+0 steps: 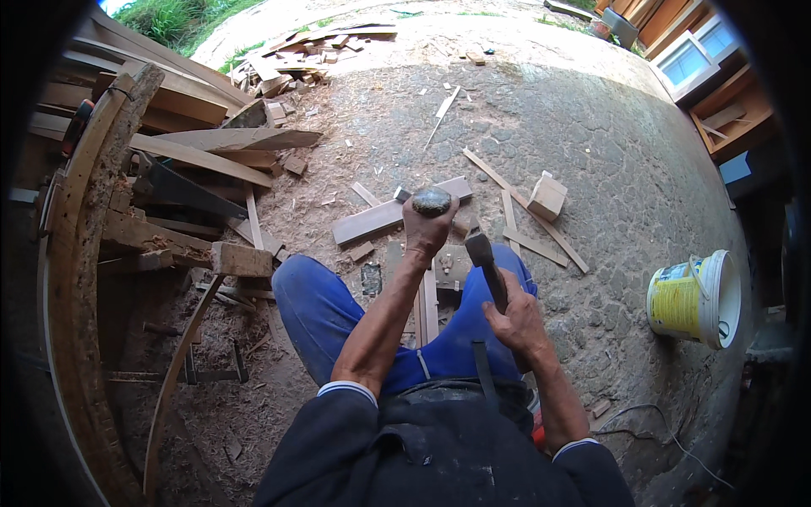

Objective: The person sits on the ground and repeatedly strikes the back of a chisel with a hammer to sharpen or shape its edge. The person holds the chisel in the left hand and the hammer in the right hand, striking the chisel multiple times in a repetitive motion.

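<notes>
My left hand is closed around a tool with a round, speckled grey-brown end that faces up at me. Its lower part is hidden, so its kind cannot be told. A reddish wooden board lies on the ground just beyond this hand. Over my right thigh, my right hand grips a hammer by its handle, the dark head tilted up and away from me. The hammer head is close to the left hand but apart from it. Between my knees stand narrow wooden pieces, partly covered by my left forearm.
Timber and a curved wooden beam are stacked at the left. Beyond the board are thin slats and a wooden block. At the right a white and yellow bucket lies tipped. Offcuts form a far pile.
</notes>
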Demonstrator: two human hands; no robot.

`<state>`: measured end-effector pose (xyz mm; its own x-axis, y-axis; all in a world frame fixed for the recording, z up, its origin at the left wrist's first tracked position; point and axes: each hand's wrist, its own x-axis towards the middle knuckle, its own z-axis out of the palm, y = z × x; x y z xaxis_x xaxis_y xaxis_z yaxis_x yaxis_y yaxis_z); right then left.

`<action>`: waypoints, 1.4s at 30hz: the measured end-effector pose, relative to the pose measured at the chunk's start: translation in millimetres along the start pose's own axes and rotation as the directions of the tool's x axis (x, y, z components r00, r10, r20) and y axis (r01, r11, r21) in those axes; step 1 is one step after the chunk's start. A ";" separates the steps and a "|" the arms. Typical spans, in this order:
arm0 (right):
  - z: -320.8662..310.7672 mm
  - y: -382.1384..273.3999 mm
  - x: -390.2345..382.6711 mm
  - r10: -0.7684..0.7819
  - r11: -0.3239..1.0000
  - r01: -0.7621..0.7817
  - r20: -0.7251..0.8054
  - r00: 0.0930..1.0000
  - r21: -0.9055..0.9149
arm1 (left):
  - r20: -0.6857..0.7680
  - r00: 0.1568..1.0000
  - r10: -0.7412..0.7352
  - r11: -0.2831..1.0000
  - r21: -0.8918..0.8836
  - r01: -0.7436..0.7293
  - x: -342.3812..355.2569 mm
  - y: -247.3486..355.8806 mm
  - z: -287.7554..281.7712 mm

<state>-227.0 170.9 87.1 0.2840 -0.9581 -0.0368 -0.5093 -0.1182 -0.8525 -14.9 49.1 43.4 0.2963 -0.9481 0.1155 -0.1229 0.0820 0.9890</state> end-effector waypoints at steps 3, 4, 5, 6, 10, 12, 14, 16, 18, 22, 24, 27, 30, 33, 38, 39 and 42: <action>5.8 28.0 -3.1 0.038 0.999 -0.039 -0.062 0.997 -0.017 | 0.056 0.945 0.321 0.945 0.048 -0.324 -30.1 7.8 -9.5; 7.8 38.7 -4.5 0.045 0.999 -0.046 -0.068 0.997 -0.022 | 0.052 0.949 0.310 0.946 0.086 -0.313 -38.2 12.7 -9.5; 8.9 48.8 -7.3 0.064 0.997 -0.067 -0.066 0.996 -0.047 | 0.048 0.975 0.217 0.964 0.144 -0.222 -46.5 18.5 -12.4; 9.4 58.1 -7.9 0.087 0.994 -0.091 -0.057 0.995 -0.063 | 0.039 0.915 0.401 0.905 0.134 -0.403 -51.6 26.7 -12.6; 13.4 72.8 -7.1 0.011 1.000 -0.011 -0.054 0.998 0.000 | -0.021 0.867 0.498 0.860 0.145 -0.490 -24.9 55.5 -11.4; 15.8 70.9 -3.7 0.030 0.998 -0.033 -0.051 0.998 -0.060 | -0.062 0.943 0.328 0.942 0.102 -0.321 4.0 55.6 -9.4; 17.2 67.9 -0.8 0.026 0.996 -0.028 -0.032 0.999 -0.086 | -0.059 0.949 0.309 0.949 0.091 -0.303 22.7 41.9 -7.5; 17.3 66.7 0.2 0.062 0.994 -0.061 0.000 0.998 -0.091 | -0.063 0.958 0.279 0.960 0.038 -0.277 27.5 18.9 -8.5; 16.7 68.1 -0.6 0.065 0.994 -0.065 -0.003 0.998 -0.090 | -0.030 0.989 0.142 0.989 -0.046 -0.143 24.4 -4.2 -12.4; 16.3 71.5 -2.5 0.014 0.999 -0.015 -0.014 1.000 -0.046 | -0.036 0.989 0.143 0.989 -0.040 -0.144 20.9 -23.0 -17.9; 16.5 69.4 -0.4 0.072 0.995 -0.073 -0.014 0.997 -0.075 | -0.060 0.993 0.099 0.990 -0.090 -0.104 23.9 -19.3 -14.5; 14.0 56.5 7.3 0.066 0.996 -0.068 -0.037 0.997 -0.064 | 0.003 0.972 0.235 0.972 -0.021 -0.235 26.7 -10.5 -4.0; 5.2 30.6 20.0 0.129 0.991 -0.130 -0.029 0.991 -0.027 | 0.037 0.954 0.299 0.949 0.097 -0.301 23.0 -9.9 0.3; -10.8 -4.3 39.3 -0.068 0.998 0.066 -0.094 0.993 -0.020 | 0.061 0.985 0.163 0.985 0.039 -0.165 20.1 -18.6 -8.1; -34.5 -57.0 79.0 -0.337 0.858 0.323 0.036 0.941 -0.399 | 0.082 0.848 0.524 0.810 0.259 -0.526 17.9 -30.6 -17.4; -36.2 -62.7 86.6 -0.222 0.808 0.279 0.170 0.960 -0.520 | 0.125 0.788 0.603 0.717 0.346 -0.604 17.4 -30.8 -15.8; -35.2 -70.4 99.7 -0.075 0.791 0.239 0.298 0.952 -0.563 | 0.089 0.876 0.474 0.859 0.170 -0.482 10.5 -29.4 -6.3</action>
<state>-191.4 74.5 161.8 0.5507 -0.8251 -0.1265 -0.7926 -0.4693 -0.3894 -2.2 38.6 16.2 0.1167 -0.8190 0.5618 -0.4092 0.4757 0.7786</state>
